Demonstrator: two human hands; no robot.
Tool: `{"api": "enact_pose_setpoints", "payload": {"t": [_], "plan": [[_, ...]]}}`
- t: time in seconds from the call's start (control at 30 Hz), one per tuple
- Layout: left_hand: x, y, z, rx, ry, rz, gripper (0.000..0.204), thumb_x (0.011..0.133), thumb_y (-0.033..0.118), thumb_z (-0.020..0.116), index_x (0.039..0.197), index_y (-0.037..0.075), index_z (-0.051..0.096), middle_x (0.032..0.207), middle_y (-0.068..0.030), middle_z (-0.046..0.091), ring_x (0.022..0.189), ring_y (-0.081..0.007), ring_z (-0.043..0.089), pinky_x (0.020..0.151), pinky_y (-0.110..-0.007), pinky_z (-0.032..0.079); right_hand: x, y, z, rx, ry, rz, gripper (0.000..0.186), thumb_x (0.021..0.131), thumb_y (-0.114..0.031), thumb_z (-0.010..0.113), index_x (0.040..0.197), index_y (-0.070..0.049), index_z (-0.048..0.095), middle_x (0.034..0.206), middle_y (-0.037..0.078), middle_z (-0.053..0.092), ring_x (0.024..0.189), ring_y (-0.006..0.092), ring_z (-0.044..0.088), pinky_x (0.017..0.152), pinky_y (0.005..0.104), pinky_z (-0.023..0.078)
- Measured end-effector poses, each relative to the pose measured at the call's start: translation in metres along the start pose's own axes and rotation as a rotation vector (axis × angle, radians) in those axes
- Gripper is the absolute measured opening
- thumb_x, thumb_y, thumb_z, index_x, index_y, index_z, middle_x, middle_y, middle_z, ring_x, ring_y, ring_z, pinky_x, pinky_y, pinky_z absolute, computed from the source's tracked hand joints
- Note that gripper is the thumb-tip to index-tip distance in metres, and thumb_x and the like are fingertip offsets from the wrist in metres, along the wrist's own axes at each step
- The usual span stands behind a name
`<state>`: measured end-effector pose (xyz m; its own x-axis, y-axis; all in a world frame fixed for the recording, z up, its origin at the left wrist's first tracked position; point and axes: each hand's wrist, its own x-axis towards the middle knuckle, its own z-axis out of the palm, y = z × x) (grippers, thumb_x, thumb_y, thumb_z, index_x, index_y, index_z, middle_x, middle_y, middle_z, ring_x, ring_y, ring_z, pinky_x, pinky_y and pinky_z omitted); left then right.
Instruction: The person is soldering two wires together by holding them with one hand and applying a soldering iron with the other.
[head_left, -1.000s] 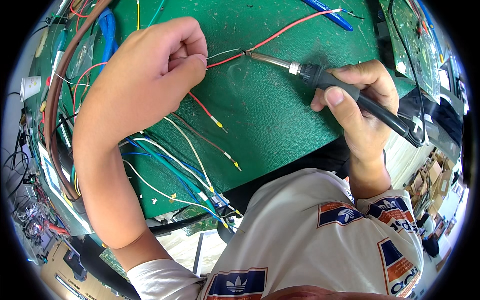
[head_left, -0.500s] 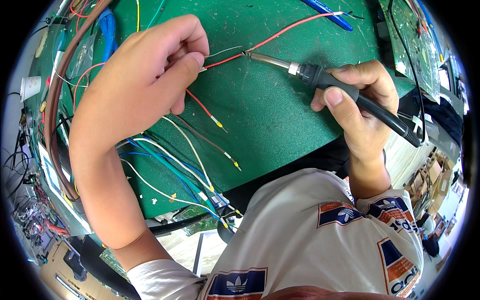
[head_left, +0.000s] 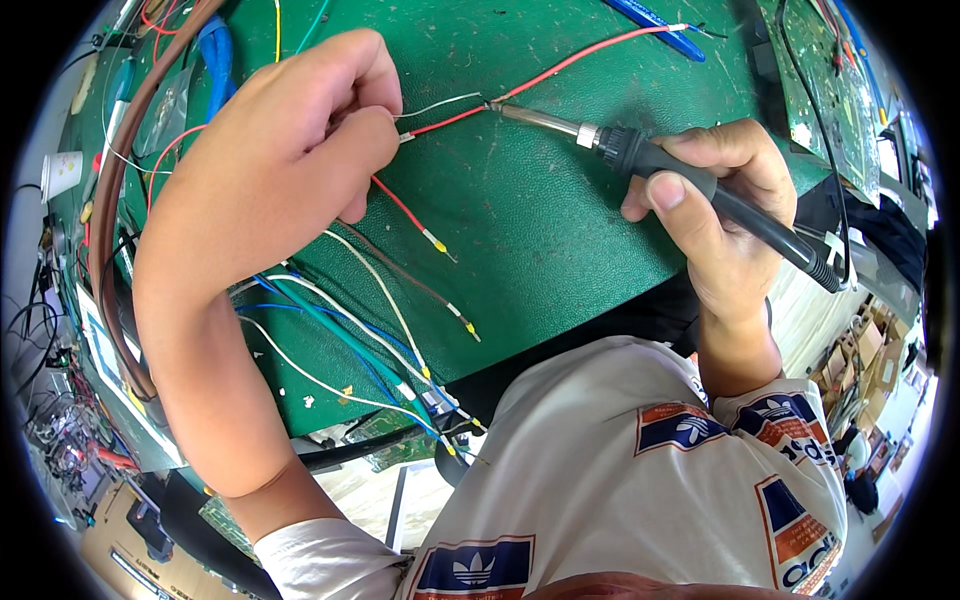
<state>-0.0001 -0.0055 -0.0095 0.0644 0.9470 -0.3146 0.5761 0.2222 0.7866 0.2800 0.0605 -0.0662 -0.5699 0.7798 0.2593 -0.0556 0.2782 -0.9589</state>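
Note:
My right hand (head_left: 715,190) grips the dark handle of a soldering iron (head_left: 545,122). The iron's tip touches a bare joint (head_left: 492,104) in a red wire (head_left: 590,62), which runs from beside my left fingers up to the far right. A thin silvery solder wire (head_left: 440,103) sticks out from the closed fingers of my left hand (head_left: 330,130), and its end is close to the joint. My left fingertips are partly hidden. Below that hand lie a short red wire (head_left: 405,210) and a brown wire (head_left: 415,278), each with a yellow end.
On the green mat (head_left: 560,240), white wires (head_left: 385,290), blue wires and a green cable (head_left: 335,325) reach toward the near edge. A blue tool (head_left: 660,30) lies at the far side. Circuit boards (head_left: 815,90) stand at the right; a thick brown cable (head_left: 105,220) bends along the left.
My left hand has shifted slightly left, drawing the solder wire's end back a little from the joint. The soldering iron stays in place on the joint.

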Motion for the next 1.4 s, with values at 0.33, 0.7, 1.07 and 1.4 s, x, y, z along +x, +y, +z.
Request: {"api": "enact_pose_setpoints", "payload": {"t": [0.33, 0.7, 1.07, 1.4], "plan": [[0.0, -0.001, 0.002, 0.056, 0.003, 0.035, 0.007, 0.097, 0.003, 0.051, 0.091, 0.002, 0.049, 0.068, -0.0001, 0.048, 0.053, -0.0057, 0.051, 0.048, -0.022, 0.036, 0.001, 0.0, 0.0, -0.012, -0.003, -0.011, 0.02, 0.09, -0.002, 0.069, 0.103, 0.001, 0.055, 0.086, 0.018, 0.069, 0.068, 0.0178, 0.066, 0.064, 0.0286, 0.054], [0.001, -0.001, 0.001, 0.102, -0.015, 0.049, 0.006, 0.097, 0.003, 0.051, 0.091, 0.001, 0.049, 0.068, -0.0005, 0.048, 0.053, -0.0059, 0.05, 0.048, -0.022, 0.036, 0.0, 0.001, 0.001, -0.004, 0.001, -0.004, 0.021, 0.09, -0.002, 0.07, 0.104, 0.001, 0.055, 0.085, 0.017, 0.069, 0.067, 0.0174, 0.066, 0.064, 0.0285, 0.054], [0.002, -0.006, 0.001, 0.153, -0.003, 0.107, 0.007, 0.097, 0.004, 0.052, 0.09, 0.002, 0.05, 0.067, 0.0, 0.048, 0.052, -0.0053, 0.049, 0.048, -0.022, 0.036, 0.0, 0.001, 0.002, 0.005, 0.004, -0.005, 0.021, 0.09, -0.003, 0.07, 0.103, 0.001, 0.055, 0.086, 0.018, 0.069, 0.067, 0.0175, 0.066, 0.064, 0.0285, 0.054], [0.004, -0.01, 0.003, 0.177, 0.025, 0.181, 0.008, 0.097, 0.006, 0.053, 0.091, 0.002, 0.051, 0.065, 0.0, 0.048, 0.051, -0.0051, 0.048, 0.046, -0.022, 0.034, 0.0, 0.001, 0.001, 0.004, 0.004, 0.001, 0.02, 0.09, -0.004, 0.07, 0.103, 0.001, 0.055, 0.086, 0.018, 0.069, 0.067, 0.0177, 0.066, 0.063, 0.0284, 0.053]]}}
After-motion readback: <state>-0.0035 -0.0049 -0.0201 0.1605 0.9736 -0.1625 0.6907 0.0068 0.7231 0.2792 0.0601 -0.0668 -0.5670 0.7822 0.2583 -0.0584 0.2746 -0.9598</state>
